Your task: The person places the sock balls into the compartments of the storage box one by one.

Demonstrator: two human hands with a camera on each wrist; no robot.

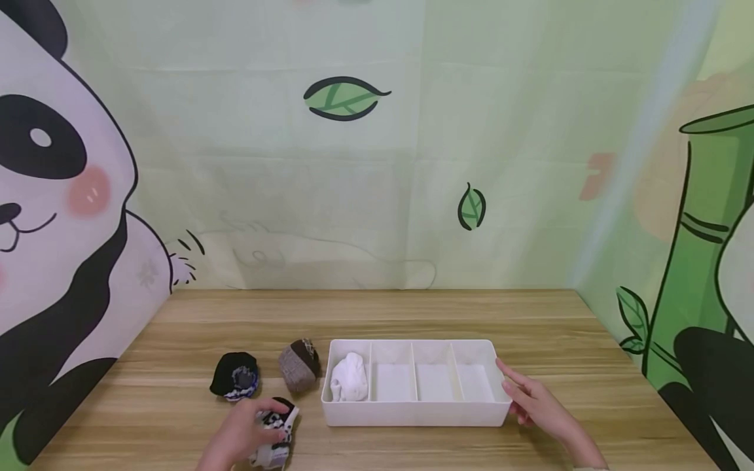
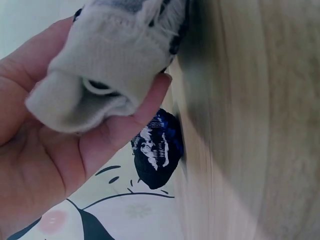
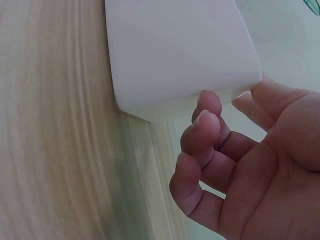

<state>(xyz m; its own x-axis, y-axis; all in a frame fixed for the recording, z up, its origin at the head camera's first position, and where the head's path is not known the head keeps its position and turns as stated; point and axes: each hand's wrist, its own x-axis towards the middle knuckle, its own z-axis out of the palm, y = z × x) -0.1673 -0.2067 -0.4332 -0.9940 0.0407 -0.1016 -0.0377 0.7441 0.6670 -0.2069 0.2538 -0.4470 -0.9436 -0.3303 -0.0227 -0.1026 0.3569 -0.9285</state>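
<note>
My left hand (image 1: 237, 428) grips a rolled sock (image 1: 278, 432) with a black, white and grey pattern, at the front left of the table. The left wrist view shows the sock's pale folded cuff (image 2: 110, 60) between thumb and fingers. At the right end of a white divided box (image 1: 412, 414), my right hand (image 1: 544, 409) touches the rim and end wall with its fingertips. Its fingers are loosely bent in the right wrist view, close against the box's end (image 3: 185, 55). A white rolled sock (image 1: 350, 378) lies in the box's leftmost compartment.
A black rolled sock with blue and grey marks (image 1: 232, 375) lies beyond my left hand. Left of the box sits a grey-brown one (image 1: 299, 367). The wood-grain table (image 1: 377, 314) ends at a printed panda backdrop (image 1: 265, 163). Three compartments right of the white sock show bare floors.
</note>
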